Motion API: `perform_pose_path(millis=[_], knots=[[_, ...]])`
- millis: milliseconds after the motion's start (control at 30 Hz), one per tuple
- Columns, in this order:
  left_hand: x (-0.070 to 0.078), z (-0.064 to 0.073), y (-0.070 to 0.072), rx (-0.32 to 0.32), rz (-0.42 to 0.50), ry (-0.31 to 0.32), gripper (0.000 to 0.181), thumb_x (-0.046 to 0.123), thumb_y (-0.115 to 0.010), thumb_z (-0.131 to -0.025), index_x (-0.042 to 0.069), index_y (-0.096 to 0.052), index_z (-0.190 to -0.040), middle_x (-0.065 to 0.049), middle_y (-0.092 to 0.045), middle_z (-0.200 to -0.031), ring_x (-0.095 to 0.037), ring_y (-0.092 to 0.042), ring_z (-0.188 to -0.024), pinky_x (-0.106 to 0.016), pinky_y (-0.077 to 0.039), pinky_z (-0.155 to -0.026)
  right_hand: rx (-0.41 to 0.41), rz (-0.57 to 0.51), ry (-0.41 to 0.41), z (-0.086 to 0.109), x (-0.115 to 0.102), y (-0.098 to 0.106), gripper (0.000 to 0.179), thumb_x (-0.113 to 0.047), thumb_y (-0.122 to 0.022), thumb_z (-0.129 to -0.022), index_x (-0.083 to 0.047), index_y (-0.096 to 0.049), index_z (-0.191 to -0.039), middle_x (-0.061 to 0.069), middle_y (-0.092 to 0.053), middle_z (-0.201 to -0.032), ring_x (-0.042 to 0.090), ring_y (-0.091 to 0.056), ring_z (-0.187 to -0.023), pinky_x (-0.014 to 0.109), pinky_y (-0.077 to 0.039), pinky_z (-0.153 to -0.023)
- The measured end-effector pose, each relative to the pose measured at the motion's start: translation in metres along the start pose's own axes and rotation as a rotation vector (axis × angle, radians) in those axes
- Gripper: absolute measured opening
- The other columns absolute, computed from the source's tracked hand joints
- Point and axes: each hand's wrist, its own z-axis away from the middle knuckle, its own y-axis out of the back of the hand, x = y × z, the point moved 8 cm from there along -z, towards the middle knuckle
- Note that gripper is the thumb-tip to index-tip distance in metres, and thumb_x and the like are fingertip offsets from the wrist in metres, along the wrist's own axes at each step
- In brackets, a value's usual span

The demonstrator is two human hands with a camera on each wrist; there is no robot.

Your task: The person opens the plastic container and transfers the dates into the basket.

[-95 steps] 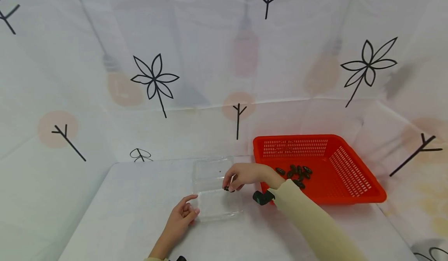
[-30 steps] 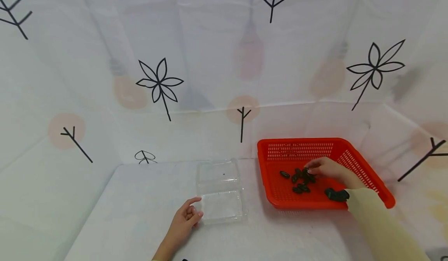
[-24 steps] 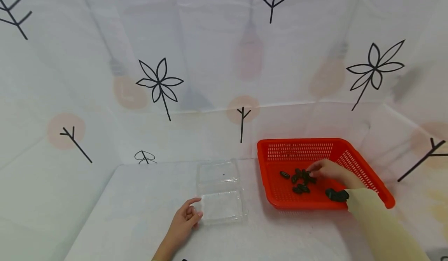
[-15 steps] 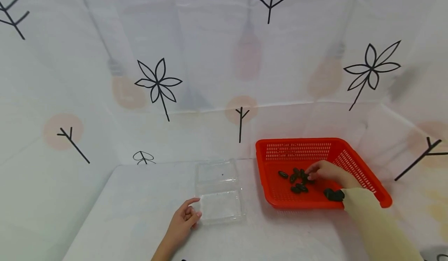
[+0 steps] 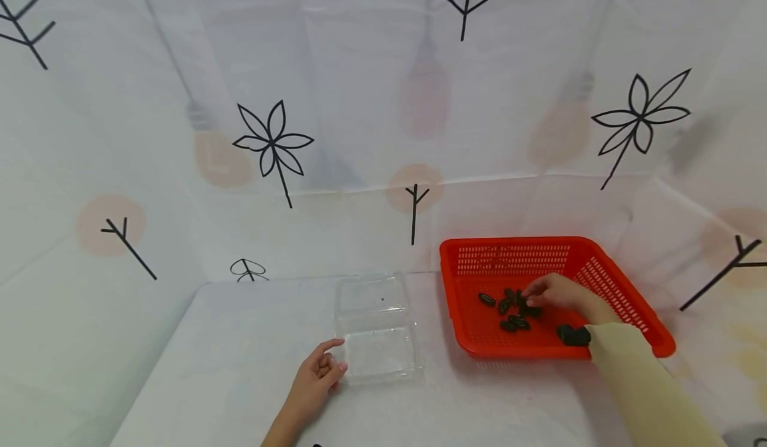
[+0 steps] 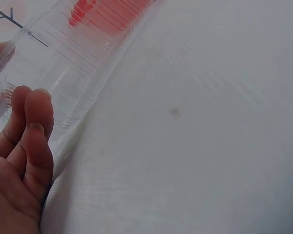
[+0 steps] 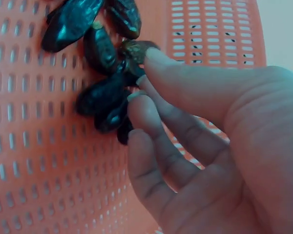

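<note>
My left hand (image 5: 314, 380) rests on the table at the left side of a clear plastic clamshell box (image 5: 379, 352), index finger and thumb touching its edge, the other fingers loosely bent. In the left wrist view the box wall (image 6: 63, 63) rises beside the fingers. The box lies unfolded, its other half (image 5: 371, 295) behind. My right hand (image 5: 557, 295) reaches into the red basket (image 5: 479, 352), fingertips right at a pile of dark, glossy, oval dates (image 5: 515, 302). In the right wrist view, thumb and fingers bend around the dates (image 7: 105, 92); I cannot tell whether one is pinched.
The basket with slotted walls stands at the back right of the white-covered table (image 5: 198, 380). One date (image 5: 487, 298) lies apart, left of the pile. A patterned cloth (image 5: 359, 134) hangs behind. A dark strap (image 5: 573, 334) is on the right wrist.
My right hand has moved right from over the clear box, where it held a dark date, into the basket. Lately its fingertips shift slightly among the dates. The left hand stays at the box.
</note>
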Motion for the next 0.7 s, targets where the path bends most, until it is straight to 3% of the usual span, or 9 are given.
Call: perform_pose_path(millis=[200, 433, 700], knots=[[0.002, 0.0, -0.002, 0.0, -0.004, -0.01, 0.047, 0.012, -0.073, -0.092, 0.005, -0.055, -0.135, -0.002, -0.053, -0.073, -0.011, -0.053, -0.056, -0.025, -0.048, -0.056, 0.019, -0.034, 0.053, 0.002, -0.006, 0.006, 0.03, -0.006, -0.066, -0.093, 0.01, -0.066, -0.118, 0.02, -0.068, -0.112, 0.032, -0.065, -0.1, 0.048, -0.053, -0.086], [0.009, -0.002, -0.004, -0.02, -0.011, -0.024, 0.048, 0.011, -0.073, -0.091, 0.003, -0.055, -0.135, -0.002, -0.054, -0.073, -0.012, -0.054, -0.056, -0.026, -0.049, -0.056, 0.042, -0.104, 0.066, 0.006, -0.014, 0.013, 0.035, -0.008, -0.065, -0.095, 0.009, -0.062, -0.125, 0.023, -0.064, -0.121, 0.032, -0.063, -0.105, 0.043, -0.053, -0.085], [0.011, -0.001, -0.001, -0.014, -0.067, -0.023, 0.049, 0.01, -0.073, -0.091, 0.003, -0.055, -0.136, -0.003, -0.056, -0.074, -0.015, -0.056, -0.057, -0.026, -0.048, -0.056, 0.079, -0.12, 0.066, 0.015, -0.031, 0.024, 0.038, -0.017, -0.068, -0.096, 0.004, -0.063, -0.127, 0.022, -0.063, -0.125, 0.032, -0.062, -0.108, 0.046, -0.05, -0.09]])
